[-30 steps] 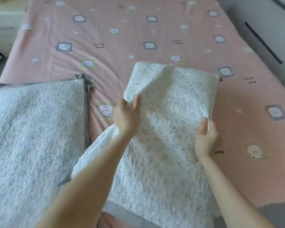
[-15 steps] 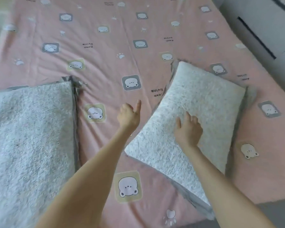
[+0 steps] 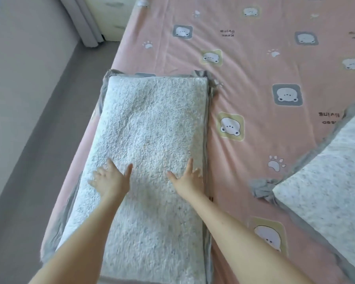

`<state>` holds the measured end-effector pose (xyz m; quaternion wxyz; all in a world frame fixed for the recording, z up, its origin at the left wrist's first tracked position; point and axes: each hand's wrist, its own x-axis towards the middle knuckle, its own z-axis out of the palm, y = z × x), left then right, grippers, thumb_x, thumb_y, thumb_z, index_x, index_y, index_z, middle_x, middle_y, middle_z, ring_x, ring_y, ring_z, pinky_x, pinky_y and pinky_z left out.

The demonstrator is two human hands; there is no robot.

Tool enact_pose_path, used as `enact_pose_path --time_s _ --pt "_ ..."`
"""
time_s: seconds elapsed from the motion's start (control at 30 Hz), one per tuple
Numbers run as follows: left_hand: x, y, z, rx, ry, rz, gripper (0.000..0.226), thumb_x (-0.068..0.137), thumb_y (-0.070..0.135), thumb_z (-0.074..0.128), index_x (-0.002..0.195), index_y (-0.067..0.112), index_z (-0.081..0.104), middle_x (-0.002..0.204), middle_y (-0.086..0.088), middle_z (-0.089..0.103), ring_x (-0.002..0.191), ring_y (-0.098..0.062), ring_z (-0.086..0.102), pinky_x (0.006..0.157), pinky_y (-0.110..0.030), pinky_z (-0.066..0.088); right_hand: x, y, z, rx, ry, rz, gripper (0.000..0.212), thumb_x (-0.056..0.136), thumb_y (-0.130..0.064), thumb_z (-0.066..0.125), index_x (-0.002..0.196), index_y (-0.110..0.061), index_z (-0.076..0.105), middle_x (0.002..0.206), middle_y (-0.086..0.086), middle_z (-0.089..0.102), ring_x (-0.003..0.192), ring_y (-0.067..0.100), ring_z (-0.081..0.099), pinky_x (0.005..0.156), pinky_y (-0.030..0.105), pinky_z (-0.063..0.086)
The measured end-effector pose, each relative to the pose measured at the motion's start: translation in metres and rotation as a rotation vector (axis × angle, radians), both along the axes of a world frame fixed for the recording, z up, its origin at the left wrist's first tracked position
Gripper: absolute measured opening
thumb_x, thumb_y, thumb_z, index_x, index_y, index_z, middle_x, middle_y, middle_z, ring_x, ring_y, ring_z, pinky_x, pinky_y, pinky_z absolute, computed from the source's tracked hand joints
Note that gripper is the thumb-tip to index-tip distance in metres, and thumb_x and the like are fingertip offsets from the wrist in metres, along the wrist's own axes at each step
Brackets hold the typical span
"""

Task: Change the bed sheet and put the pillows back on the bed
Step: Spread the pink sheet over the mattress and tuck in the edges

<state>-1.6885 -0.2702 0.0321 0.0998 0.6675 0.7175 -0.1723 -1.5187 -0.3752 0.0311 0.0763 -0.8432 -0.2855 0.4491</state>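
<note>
The left hand (image 3: 109,179) lies flat on the white fleecy pillow (image 3: 150,119), palm down, fingers straight and spread, gripping nothing. The right hand (image 3: 188,178) rests on the same pillow just to the right of the left hand. It is also palm down with straight, spread fingers, the outer ones close to the pillow's right edge. Both bare forearms run back from the hands toward the camera, across the nearer half of the pillow.

The pillow stretches away ahead of both hands and back beneath the forearms. A grey frill (image 3: 208,83) borders it, bunched at the far corner ahead of the right hand. The pillow lies on the pink sheet (image 3: 250,78) — printed with bear faces in squares, paw marks and small lettering — which spreads ahead of and to the right of the hands. Left of the left hand, the pillow's edge sits near the side of the bed (image 3: 78,169), and beyond that is the grey floor (image 3: 35,124).

Well to the right of the right hand a 2nd pillow (image 3: 332,193), the same white fleece with a grey frill, lies at an angle on the sheet, apart from the 1st. Far ahead of the left hand, beside the bed, stands a pale cabinet (image 3: 109,15), blurred
</note>
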Motion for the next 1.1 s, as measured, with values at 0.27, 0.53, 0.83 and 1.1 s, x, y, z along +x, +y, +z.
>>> enact_pose_path --time_s 0.27,0.53,0.83,1.1 --pt "-0.032 0.047 -0.062 0.188 -0.285 0.117 0.094 0.083 0.072 0.038 0.145 0.004 0.020 0.128 -0.032 0.042 0.120 -0.040 0.038 0.103 -0.047 0.026 -0.032 0.031 -0.072 0.011 -0.420 -0.067 0.143 0.037 -0.100 -0.005 0.151 -0.014 -0.007 0.137 0.026 0.032 0.118 0.037 0.040 0.093 0.040 0.037" --pt "-0.017 0.050 -0.044 0.348 -0.374 0.177 0.058 0.083 0.066 0.049 0.088 0.009 0.042 0.088 -0.015 0.061 0.076 -0.033 0.056 0.059 -0.035 0.034 -0.024 0.026 -0.081 0.269 -0.523 -0.169 0.097 0.066 -0.086 0.039 0.132 -0.015 0.042 0.106 0.014 0.054 0.095 0.033 0.054 0.074 0.037 0.043" --pt "0.066 -0.021 0.095 0.497 -0.610 0.017 0.061 0.077 0.070 0.052 0.075 0.011 0.037 0.060 -0.004 0.048 0.059 -0.030 0.046 0.054 -0.036 0.030 0.028 -0.018 0.015 0.873 -0.344 -0.519 0.021 0.087 -0.032 0.064 0.083 -0.013 0.058 0.070 -0.004 0.053 0.065 0.020 0.050 0.057 0.033 0.035" --pt "0.251 -0.125 0.186 0.447 -0.799 -0.170 0.061 0.080 0.070 0.051 0.083 0.010 0.041 0.058 0.003 0.039 0.050 -0.012 0.033 0.054 -0.032 0.026 0.198 -0.159 0.116 0.902 -0.668 -0.717 0.022 0.088 -0.036 0.062 0.083 -0.015 0.061 0.073 -0.003 0.058 0.065 0.021 0.050 0.055 0.029 0.026"
